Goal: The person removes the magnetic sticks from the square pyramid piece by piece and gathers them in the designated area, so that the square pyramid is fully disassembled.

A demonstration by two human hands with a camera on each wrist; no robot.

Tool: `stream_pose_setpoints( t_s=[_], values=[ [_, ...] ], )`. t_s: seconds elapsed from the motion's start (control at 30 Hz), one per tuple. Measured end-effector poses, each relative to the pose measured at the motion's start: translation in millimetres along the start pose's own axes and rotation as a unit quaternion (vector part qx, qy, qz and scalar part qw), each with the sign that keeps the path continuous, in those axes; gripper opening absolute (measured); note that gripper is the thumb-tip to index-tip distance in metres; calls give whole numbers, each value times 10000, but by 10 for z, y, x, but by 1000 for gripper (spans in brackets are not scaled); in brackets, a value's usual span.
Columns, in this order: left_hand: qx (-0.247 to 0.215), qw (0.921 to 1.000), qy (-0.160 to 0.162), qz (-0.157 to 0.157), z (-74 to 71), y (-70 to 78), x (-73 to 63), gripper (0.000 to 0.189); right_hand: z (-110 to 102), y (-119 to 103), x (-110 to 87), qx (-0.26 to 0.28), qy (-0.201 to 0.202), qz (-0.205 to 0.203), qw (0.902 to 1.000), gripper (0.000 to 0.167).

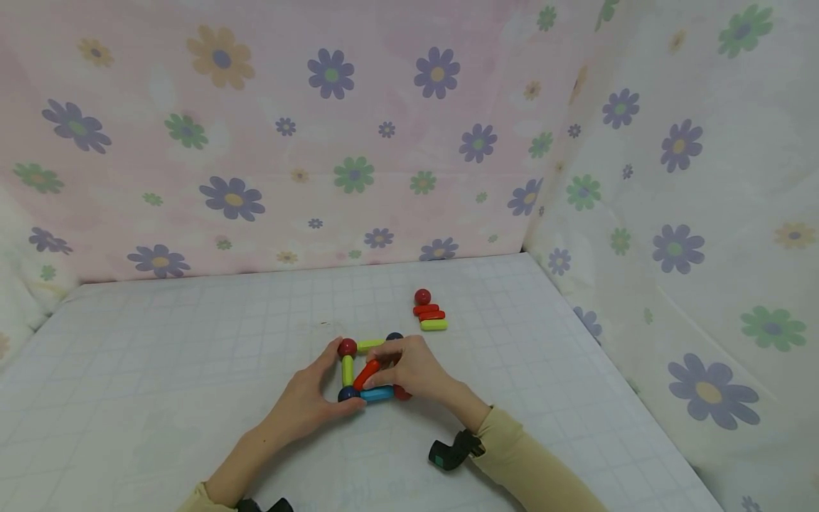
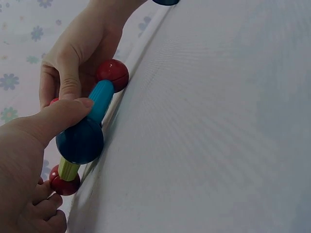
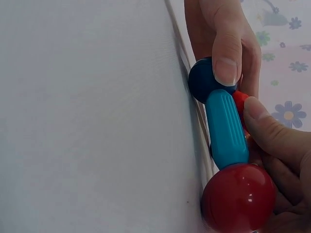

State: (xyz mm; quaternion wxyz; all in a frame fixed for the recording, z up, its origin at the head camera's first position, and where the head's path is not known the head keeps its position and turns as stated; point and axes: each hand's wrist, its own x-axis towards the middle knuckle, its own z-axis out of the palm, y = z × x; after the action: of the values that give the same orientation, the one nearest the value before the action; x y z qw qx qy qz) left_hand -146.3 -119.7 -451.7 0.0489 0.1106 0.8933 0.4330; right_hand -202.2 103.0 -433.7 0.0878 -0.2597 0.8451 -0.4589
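Note:
A four-sided frame of rods and balls lies on the table. Its near side is a blue rod [image 1: 377, 395] between a dark blue ball [image 1: 346, 395] and a red ball [image 3: 238, 198]. A yellow-green rod [image 1: 348, 370] runs back to another red ball [image 1: 348, 347]. My left hand [image 1: 310, 402] holds the frame's left side, thumb on the near dark blue ball and fingers by the far red one. My right hand [image 1: 412, 366] pinches a red rod [image 1: 366, 374] slanting inside the frame, its lower end at the near dark blue ball. That hand partly hides the frame's right side.
Behind the frame, to the right, lie a loose red ball [image 1: 422, 296], two red rods [image 1: 431, 316] and a yellow-green rod [image 1: 434, 325]. A flowered cloth [image 1: 281, 156] hangs along the table's back and right edges. A black wrist camera [image 1: 451, 451] is under the right forearm.

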Motion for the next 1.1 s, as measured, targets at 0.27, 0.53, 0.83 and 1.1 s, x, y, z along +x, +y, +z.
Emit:
stream_pose_setpoints(
  t_s=[0.27,0.53,0.83,1.1],
  values=[
    [31,10000,-4,-49,8,9,3,109,3,19,2,202,175,235,9994,30],
    [106,9999,-5,-74,7,21,5,108,7,28,13,299,148,344,9988,25],
    [119,9999,6,-76,8,16,8,108,-17,7,5,292,96,307,9991,26],
    [72,9999,-57,-117,0,3,6,109,-136,-23,-4,106,219,302,9992,30]
  ],
)
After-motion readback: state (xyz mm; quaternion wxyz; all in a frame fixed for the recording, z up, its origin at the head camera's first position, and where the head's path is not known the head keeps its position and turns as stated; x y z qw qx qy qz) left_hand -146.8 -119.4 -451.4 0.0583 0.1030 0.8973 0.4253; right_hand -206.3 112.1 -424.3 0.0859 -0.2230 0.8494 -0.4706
